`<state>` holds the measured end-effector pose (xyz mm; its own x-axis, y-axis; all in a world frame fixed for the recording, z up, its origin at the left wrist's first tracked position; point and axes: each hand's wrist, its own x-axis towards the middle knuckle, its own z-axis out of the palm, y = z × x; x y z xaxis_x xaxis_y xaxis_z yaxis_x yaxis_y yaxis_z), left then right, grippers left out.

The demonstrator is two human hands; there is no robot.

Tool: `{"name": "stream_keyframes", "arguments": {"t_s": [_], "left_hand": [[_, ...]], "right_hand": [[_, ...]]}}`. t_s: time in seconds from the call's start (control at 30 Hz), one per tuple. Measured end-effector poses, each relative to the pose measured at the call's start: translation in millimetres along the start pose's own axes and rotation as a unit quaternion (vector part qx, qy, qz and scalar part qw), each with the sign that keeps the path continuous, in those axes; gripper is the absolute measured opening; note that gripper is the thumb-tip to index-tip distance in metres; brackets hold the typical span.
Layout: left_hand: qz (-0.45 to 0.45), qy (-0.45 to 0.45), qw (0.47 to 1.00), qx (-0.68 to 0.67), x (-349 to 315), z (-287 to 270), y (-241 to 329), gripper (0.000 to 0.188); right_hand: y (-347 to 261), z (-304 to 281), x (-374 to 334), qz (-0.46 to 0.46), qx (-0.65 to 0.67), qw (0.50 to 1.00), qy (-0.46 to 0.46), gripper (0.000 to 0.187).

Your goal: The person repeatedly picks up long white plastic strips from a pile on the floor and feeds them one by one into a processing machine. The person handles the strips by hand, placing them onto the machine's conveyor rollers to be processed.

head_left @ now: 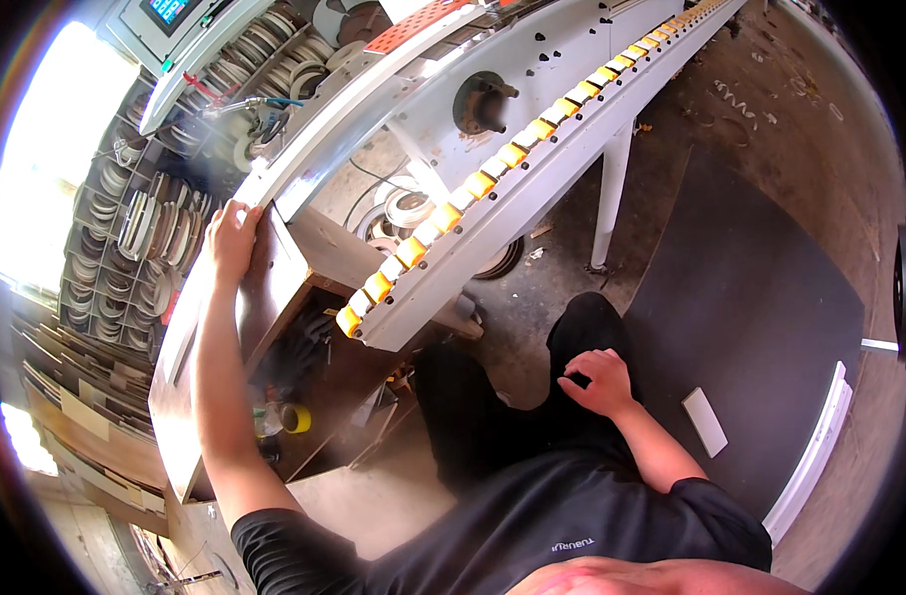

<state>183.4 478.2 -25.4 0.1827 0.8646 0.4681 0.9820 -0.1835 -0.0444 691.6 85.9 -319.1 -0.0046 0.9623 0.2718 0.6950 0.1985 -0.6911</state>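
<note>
My left arm reaches forward along a dark brown cabinet [275, 268]. My left hand [232, 241] is closed over a long narrow white strip [314, 129], which runs along the edge of a grey-white machine bed [369, 124]. Its fingertips curl over the strip near the cabinet's far corner, and the palm side is hidden. My right hand [602, 383] rests by my right thigh, fingers loosely bent, with a gap between thumb and forefinger and nothing seen in it. A short white strip [706, 421] lies to its right on a large dark board [750, 297].
A rail of yellow and white rollers [479, 184] slants away ahead, carried on a white leg [614, 198]. Racks of edge-band rolls [156, 223] stand left. Inside the cabinet sits a yellow roll [295, 417]. A long white piece [815, 456] lies at the dark board's right edge.
</note>
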Motion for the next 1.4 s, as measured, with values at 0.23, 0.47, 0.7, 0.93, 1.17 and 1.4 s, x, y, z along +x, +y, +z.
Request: {"name": "stream_keyframes", "arguments": {"t_s": [0.23, 0.47, 0.7, 0.93, 1.17, 1.4], "left_hand": [[-0.013, -0.004, 1.0, -0.007, 29.3, 8.3, 66.4, 0.047], [0.079, 0.081, 0.993, 0.027, 29.2, 4.6, 81.7, 0.044], [0.073, 0.051, 0.996, -0.019, -13.5, -11.3, -1.3, 0.031], [0.021, 0.071, 0.997, -0.028, -86.5, -38.1, -91.7, 0.023], [0.055, 0.06, 0.997, 0.004, -56.2, -38.1, -45.5, 0.023], [0.075, 0.07, 0.994, 0.038, -4.9, -14.9, 13.1, 0.023]], "right_hand": [[2.3, -3.5, -2.6, -0.012, -0.002, 1.0, 0.005, 0.02], [5.7, -1.6, -7.2, 0.003, -0.001, 0.999, 0.032, 0.02], [10.7, 0.5, -13.3, 0.002, 0.001, 0.999, 0.034, 0.019], [6.0, 2.9, -6.4, -0.008, -0.003, 1.0, 0.017, 0.02], [2.3, 5.1, 6.8, -0.002, -0.012, 1.0, -0.024, 0.018], [2.2, 2.0, 4.5, 0.004, -0.002, 1.0, -0.017, 0.021]]}}
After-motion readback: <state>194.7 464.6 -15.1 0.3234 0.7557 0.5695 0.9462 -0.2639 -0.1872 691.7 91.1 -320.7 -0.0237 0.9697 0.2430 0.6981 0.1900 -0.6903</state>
